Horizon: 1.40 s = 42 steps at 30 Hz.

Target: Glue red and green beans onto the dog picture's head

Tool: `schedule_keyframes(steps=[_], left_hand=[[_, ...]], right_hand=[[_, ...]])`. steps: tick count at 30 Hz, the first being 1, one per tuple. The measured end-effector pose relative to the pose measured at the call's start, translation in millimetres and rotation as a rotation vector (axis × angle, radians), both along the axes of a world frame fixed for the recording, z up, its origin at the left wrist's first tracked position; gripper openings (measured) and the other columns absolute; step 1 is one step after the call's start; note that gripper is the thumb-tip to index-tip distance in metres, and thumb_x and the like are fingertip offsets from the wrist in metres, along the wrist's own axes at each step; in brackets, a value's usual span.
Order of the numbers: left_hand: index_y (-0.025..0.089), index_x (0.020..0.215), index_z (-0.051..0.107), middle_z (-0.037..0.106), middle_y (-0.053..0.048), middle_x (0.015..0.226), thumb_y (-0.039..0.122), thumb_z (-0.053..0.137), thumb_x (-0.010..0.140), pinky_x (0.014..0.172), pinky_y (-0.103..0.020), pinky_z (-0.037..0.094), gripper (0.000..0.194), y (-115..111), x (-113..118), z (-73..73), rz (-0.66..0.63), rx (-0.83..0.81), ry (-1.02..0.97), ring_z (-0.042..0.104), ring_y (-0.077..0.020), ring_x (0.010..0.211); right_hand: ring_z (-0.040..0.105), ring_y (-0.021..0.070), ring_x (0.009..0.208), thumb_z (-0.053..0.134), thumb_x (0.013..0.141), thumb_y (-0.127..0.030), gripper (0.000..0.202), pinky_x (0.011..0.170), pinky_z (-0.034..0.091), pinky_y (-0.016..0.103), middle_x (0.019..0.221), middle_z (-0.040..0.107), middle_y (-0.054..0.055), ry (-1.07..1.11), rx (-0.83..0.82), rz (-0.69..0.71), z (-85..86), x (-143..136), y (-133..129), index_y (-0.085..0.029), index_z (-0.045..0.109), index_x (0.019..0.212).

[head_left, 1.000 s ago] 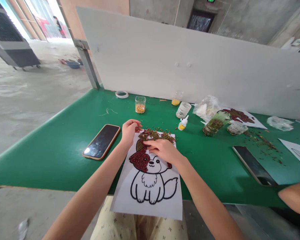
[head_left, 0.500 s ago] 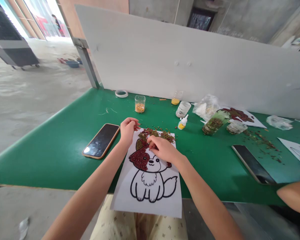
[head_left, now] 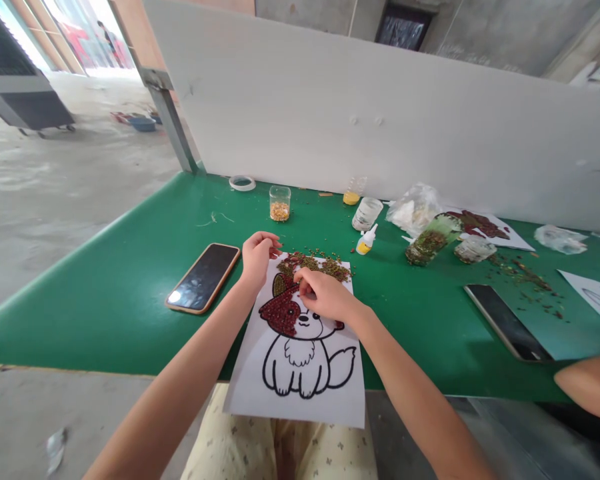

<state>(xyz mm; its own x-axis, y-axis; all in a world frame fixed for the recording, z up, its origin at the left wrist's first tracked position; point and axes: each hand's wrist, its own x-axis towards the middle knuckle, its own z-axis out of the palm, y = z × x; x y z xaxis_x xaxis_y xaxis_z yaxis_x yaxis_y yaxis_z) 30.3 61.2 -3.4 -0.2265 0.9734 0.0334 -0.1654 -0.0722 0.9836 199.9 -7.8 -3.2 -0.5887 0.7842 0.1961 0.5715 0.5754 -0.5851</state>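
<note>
A white sheet (head_left: 245,393) carries a black-outlined cartoon cat drawing (head_left: 300,367). Dark red seeds (head_left: 280,315) cover part of its face, and green ones fill one ear. My right hand (head_left: 325,293) is over the top of the head, thumb and fingers pinched together at the surface; whatever lies between the fingertips is hidden. Beside the sheet's upper left corner is my left hand (head_left: 260,257), its fingers loosely bent and apart, with nothing visible in them. Loose green and red seeds (head_left: 335,269) are heaped along the sheet's top edge, between and beyond my hands.
A phone (head_left: 203,279) lies left of the sheet, another phone (head_left: 507,322) to the right. Behind stand a cup of yellow kernels (head_left: 280,205), a glue bottle (head_left: 366,241) and a tilted jar of green seeds (head_left: 430,241). Another person's arm (head_left: 590,385) rests at the right edge.
The view has tilted slightly, so the table appears a little higher. My right hand makes only a tiny movement at the cat's head; my left hand stays in about the same place.
</note>
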Motion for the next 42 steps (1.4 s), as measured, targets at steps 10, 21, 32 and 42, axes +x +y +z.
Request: schedule_keyframes(steps=[10,21,32,42], left_hand=[[0.015,0.068,0.057,0.059,-0.001,0.06,0.014,0.046,0.056,0.048,-0.022,0.037,0.016,-0.9,1.4,-0.2,-0.015,-0.005,0.011,0.053,-0.0102,0.049],[0.015,0.068,0.057,0.06,-0.002,0.06,0.015,0.046,0.056,0.048,-0.022,0.037,0.017,-1.7,2.2,1.1,-0.023,-0.014,0.023,0.053,-0.0105,0.049],[0.015,0.068,0.058,0.06,-0.001,0.06,0.015,0.045,0.057,0.047,-0.022,0.037,0.017,-2.2,2.9,1.2,-0.034,-0.014,0.015,0.054,-0.0104,0.049],[0.014,0.069,0.057,0.059,-0.001,0.059,0.015,0.044,0.057,0.046,-0.021,0.037,0.018,-2.2,3.5,1.9,-0.036,-0.019,0.026,0.054,-0.0101,0.049]], right_hand=[[0.055,0.014,0.076,0.048,0.074,-0.007,0.03,0.068,0.041,0.025,0.079,0.06,-0.001,0.002,0.013,0.0,-3.7,-3.7,-0.2,-0.023,0.045,0.1],[0.055,0.0152,0.08,0.05,0.075,-0.009,0.029,0.071,0.042,0.027,0.082,0.06,0.0,0.028,0.04,-0.022,-0.6,-4.6,-1.0,-0.023,0.045,0.101],[0.055,0.0147,0.081,0.05,0.078,-0.009,0.024,0.072,0.042,0.027,0.085,0.059,0.001,0.016,0.033,-0.008,-1.1,-8.8,-1.8,-0.022,0.045,0.097],[0.054,0.0143,0.081,0.048,0.077,-0.007,0.025,0.072,0.041,0.026,0.086,0.058,0.001,0.032,0.032,0.003,-2.4,-7.6,0.0,-0.022,0.044,0.096]])
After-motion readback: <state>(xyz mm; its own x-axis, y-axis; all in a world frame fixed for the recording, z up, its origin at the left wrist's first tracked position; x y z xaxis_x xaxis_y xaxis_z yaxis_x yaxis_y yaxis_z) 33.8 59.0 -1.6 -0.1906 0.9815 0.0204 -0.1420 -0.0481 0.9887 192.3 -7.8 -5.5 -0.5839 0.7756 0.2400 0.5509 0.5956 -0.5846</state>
